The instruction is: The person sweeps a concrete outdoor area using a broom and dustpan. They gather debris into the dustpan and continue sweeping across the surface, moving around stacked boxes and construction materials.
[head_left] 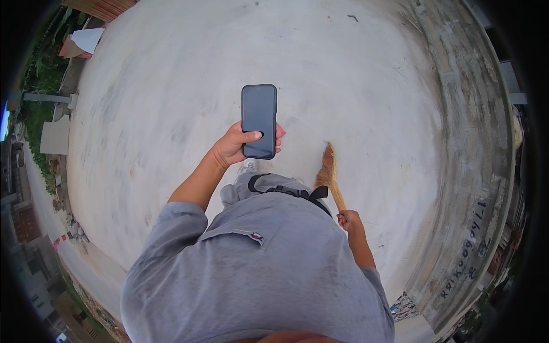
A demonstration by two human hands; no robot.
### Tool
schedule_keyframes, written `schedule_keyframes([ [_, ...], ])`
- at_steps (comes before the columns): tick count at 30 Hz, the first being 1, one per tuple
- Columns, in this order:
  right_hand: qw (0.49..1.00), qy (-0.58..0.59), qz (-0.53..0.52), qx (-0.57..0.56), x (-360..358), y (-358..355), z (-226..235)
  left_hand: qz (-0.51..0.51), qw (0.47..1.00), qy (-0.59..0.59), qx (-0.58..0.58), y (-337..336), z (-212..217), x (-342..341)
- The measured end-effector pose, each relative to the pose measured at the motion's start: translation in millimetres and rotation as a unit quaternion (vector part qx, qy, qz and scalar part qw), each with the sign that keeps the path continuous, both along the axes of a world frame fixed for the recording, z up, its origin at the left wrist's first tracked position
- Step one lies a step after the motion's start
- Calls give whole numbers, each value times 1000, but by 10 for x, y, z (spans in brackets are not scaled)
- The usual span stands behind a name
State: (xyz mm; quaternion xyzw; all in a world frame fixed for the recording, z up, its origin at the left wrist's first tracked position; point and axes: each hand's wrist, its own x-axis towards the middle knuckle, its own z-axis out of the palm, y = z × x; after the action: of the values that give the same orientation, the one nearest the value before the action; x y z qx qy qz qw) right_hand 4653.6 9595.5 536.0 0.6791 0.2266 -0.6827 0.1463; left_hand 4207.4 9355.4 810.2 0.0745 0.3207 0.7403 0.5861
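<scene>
My left hand [234, 143] is wrapped round a smartphone [259, 111] in a dark case, held upright in front of me. Its screen is dark, and my thumb lies across the lower part of the glass. Lower on the right, my right hand [350, 220] grips the pale handle of a short brush or hand broom [327, 168]. Brown bristles run along one side of its far end, which points away from me.
Pale concrete ground [171, 103] spreads all round me. A weathered concrete wall [480, 114] with dark writing runs along the right. At the left edge are a leaning pale board [55, 136], green plants [43, 74] and a pile of stones [76, 228].
</scene>
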Motion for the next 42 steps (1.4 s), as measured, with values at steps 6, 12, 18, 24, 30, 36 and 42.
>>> schedule_keyframes([
  [6,1000,-10,-10,10,72,-200,-86,-63,996,-35,43,143,-27,97],
  [12,999,-19,31,32,59,-231,-61,-41,991,-92,91,96,-162,-23],
  [18,999,-17,17,23,95,-131,-134,-26,984,-110,139,68,-168,-73],
  [24,999,-26,31,18,75,-83,-161,-10,987,-121,110,10,-128,-42],
  [30,999,-14,30,8,88,-62,-188,-12,986,-103,128,-10,-149,-24],
  [36,1000,-17,14,4,141,-54,-300,-13,986,-113,123,-17,-262,-31],
  [42,999,-19,36,5,110,-58,-266,33,992,-113,52,-99,-311,-80],
])
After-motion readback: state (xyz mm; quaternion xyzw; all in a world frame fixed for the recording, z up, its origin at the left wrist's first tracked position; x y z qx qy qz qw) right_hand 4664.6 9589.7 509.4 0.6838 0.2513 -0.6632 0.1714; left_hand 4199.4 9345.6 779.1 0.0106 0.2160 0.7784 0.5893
